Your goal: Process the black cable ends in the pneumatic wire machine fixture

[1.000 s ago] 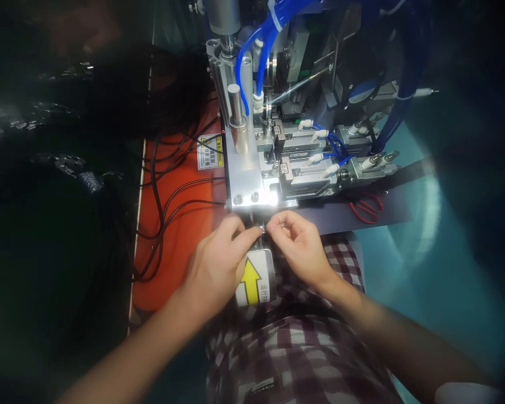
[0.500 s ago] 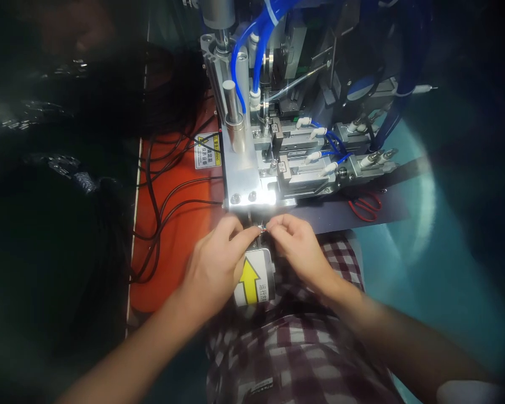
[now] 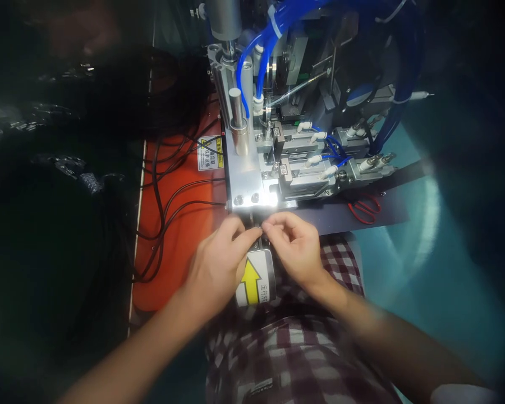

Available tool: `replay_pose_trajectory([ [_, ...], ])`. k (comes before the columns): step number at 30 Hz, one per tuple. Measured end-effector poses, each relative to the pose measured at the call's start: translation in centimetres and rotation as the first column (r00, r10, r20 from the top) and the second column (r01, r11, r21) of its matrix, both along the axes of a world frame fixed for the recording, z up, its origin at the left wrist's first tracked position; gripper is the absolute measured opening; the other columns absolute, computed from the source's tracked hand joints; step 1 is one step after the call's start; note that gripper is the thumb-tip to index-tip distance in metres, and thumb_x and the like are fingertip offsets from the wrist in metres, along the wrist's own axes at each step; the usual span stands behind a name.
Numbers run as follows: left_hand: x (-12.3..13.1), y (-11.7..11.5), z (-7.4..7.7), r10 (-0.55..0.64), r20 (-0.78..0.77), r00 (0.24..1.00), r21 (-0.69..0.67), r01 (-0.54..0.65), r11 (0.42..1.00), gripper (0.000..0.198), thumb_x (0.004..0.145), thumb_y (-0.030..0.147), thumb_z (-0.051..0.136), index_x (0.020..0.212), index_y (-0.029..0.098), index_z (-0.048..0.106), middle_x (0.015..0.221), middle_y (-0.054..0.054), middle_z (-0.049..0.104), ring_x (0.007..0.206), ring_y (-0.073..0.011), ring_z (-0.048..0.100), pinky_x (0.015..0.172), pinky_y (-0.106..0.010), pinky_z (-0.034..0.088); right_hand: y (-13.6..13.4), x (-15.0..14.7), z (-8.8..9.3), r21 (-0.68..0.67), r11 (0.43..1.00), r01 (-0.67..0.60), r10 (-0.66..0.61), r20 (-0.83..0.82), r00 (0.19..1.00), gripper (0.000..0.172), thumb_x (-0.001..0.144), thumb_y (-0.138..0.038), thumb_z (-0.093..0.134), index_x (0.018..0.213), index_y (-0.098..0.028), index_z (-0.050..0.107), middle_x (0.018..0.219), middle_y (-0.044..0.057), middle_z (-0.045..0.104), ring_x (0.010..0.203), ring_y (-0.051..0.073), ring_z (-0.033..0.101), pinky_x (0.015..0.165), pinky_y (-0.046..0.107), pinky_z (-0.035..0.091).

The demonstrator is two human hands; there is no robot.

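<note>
My left hand (image 3: pixel 221 261) is closed, its thumb and forefinger pinched over a narrow metal track (image 3: pixel 257 244) at the machine's front. Close against it, my right hand (image 3: pixel 297 244) pinches too, the fingertips of both hands nearly touching. Whatever lies between the fingertips is too small to make out. Just behind the hands stands the metal machine block (image 3: pixel 246 179) with bolts along its front edge. Below the fingertips is a white plate with a yellow arrow (image 3: pixel 251 283), partly covered by my left hand.
Black cables (image 3: pixel 162 224) loop over the orange surface (image 3: pixel 185 241) on the left. Blue air tubes (image 3: pixel 273 33) arch above the machine. Red-handled scissors (image 3: pixel 364 212) lie on the dark strip (image 3: pixel 395 216) at the right. A checkered cloth (image 3: pixel 294 353) covers my lap.
The machine appears slightly lower and further right in view. My fingertips have shifted slightly, and the tiny reddish piece seen between them earlier no longer shows.
</note>
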State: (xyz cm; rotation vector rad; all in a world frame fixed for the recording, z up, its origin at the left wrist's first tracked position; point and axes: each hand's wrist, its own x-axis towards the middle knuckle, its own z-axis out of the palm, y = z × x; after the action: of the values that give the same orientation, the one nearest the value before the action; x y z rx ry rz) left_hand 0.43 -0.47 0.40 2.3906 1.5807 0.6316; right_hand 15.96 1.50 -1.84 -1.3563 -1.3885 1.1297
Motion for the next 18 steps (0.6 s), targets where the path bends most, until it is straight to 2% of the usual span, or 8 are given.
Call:
replay_pose_trajectory([
  [2,0.1,0.0,0.0,0.002,0.001,1.000,-0.006,-0.002,1.000,0.030,0.088,0.009,0.043,0.103,0.015,0.069,0.078,-0.004,0.056,0.065,-0.0121,0.057,0.056,-0.021,0.049,0.0,0.3,0.0,0.023,1.000,-0.014,0.013,0.036,0.999,0.008,0.080,-0.023,0.061,0.074,-0.018,0.062,0.067,0.000,0.059,0.059,0.012,0.050,0.058,0.027,0.041],
  [4,0.0,0.0,0.0,0.001,0.002,1.000,-0.011,-0.001,1.000,0.030,0.088,0.009,0.043,0.103,0.017,0.068,0.079,-0.004,0.056,0.066,-0.0119,0.057,0.058,-0.021,0.050,0.2,0.4,0.3,-0.143,0.990,-0.005,-0.004,-0.059,0.998,0.009,0.079,-0.024,0.061,0.072,-0.018,0.061,0.062,-0.002,0.056,0.056,0.011,0.048,0.054,0.026,0.040],
  [5,0.0,0.0,0.0,-0.001,0.002,1.000,-0.012,0.002,1.000,0.030,0.088,0.009,0.043,0.103,0.017,0.068,0.079,-0.003,0.056,0.067,-0.0118,0.057,0.059,-0.021,0.050,0.4,0.4,0.5,-0.270,0.963,-0.015,-0.024,-0.141,0.990,0.012,0.078,-0.025,0.062,0.069,-0.018,0.060,0.058,-0.003,0.052,0.052,0.010,0.044,0.050,0.024,0.037],
  [7,-0.1,-0.1,-0.1,-0.007,0.000,1.000,-0.009,0.007,1.000,0.031,0.088,0.008,0.043,0.104,0.018,0.067,0.080,-0.003,0.056,0.069,-0.0119,0.057,0.061,-0.021,0.051,0.9,0.6,0.9,-0.490,0.866,-0.095,-0.059,-0.289,0.956,0.019,0.075,-0.027,0.064,0.062,-0.018,0.054,0.050,-0.007,0.041,0.044,0.007,0.031,0.042,0.022,0.026],
  [9,-0.2,-0.1,-0.2,-0.009,0.013,1.000,-0.012,0.010,1.000,0.031,0.087,0.007,0.044,0.105,0.018,0.066,0.081,-0.003,0.056,0.070,-0.0119,0.057,0.061,-0.021,0.051,1.3,0.8,1.0,-0.581,0.790,-0.196,-0.044,-0.373,0.927,0.028,0.073,-0.032,0.067,0.057,-0.018,0.049,0.048,-0.009,0.032,0.042,0.005,0.022,0.040,0.022,0.017],
  [11,-0.2,-0.2,-0.3,-0.003,0.041,0.999,-0.022,0.004,1.000,0.031,0.087,0.007,0.044,0.107,0.018,0.065,0.082,-0.003,0.056,0.070,-0.0120,0.058,0.062,-0.021,0.051,1.4,1.2,0.8,-0.567,0.788,-0.241,-0.001,-0.392,0.920,0.032,0.074,-0.040,0.068,0.059,-0.017,0.049,0.051,-0.009,0.034,0.043,0.005,0.022,0.041,0.022,0.015],
  [14,-0.3,-0.1,-0.4,-0.012,0.079,0.997,-0.028,0.014,1.000,0.028,0.088,0.009,0.044,0.105,0.017,0.064,0.084,-0.004,0.058,0.073,-0.0128,0.059,0.066,-0.022,0.052,1.0,1.6,-0.2,-0.454,0.864,-0.217,0.079,-0.304,0.949,0.036,0.083,-0.051,0.055,0.071,-0.017,0.054,0.058,-0.006,0.043,0.044,0.006,0.031,0.042,0.023,0.022],
  [18,-0.4,-0.1,0.2,-0.027,0.030,0.999,-0.023,0.027,0.999,0.027,0.089,0.012,0.043,0.104,0.015,0.066,0.090,-0.007,0.058,0.074,-0.0141,0.059,0.063,-0.024,0.052,0.1,1.1,-1.2,-0.242,0.952,-0.187,0.170,-0.088,0.982,0.030,0.091,-0.044,0.047,0.073,-0.020,0.049,0.062,-0.005,0.042,0.053,0.010,0.039,0.050,0.024,0.032],
])
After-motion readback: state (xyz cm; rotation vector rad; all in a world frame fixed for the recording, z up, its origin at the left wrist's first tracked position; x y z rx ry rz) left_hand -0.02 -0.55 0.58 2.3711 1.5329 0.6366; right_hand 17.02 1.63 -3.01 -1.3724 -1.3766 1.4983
